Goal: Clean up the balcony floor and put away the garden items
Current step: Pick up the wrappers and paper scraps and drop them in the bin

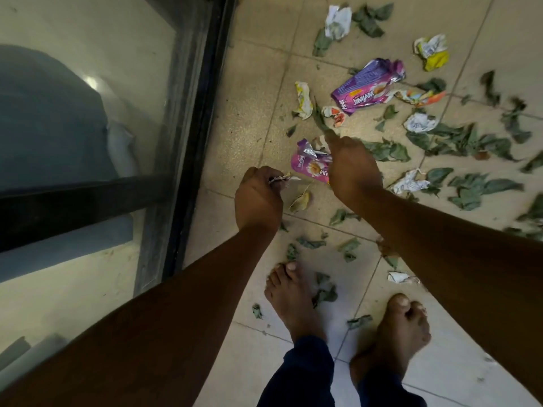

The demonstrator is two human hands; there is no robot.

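While litter crowds rightward, left hand (258, 198) grips scraps (279, 180) beside glass railing (188, 136).

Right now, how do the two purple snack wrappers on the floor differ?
The far purple wrapper lies flat and untouched, its whole printed face showing. The near pink-purple wrapper looks smaller, is crumpled and partly hidden behind the right hand, which reaches down at it. Both are torn-open foil packs with similar lettering, lying on the tiled floor.

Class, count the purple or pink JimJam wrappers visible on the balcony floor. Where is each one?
2. A purple wrapper lies flat on the tiles, farther from the feet. A pink one lies partly behind the right hand. Others may be hidden under the arms.
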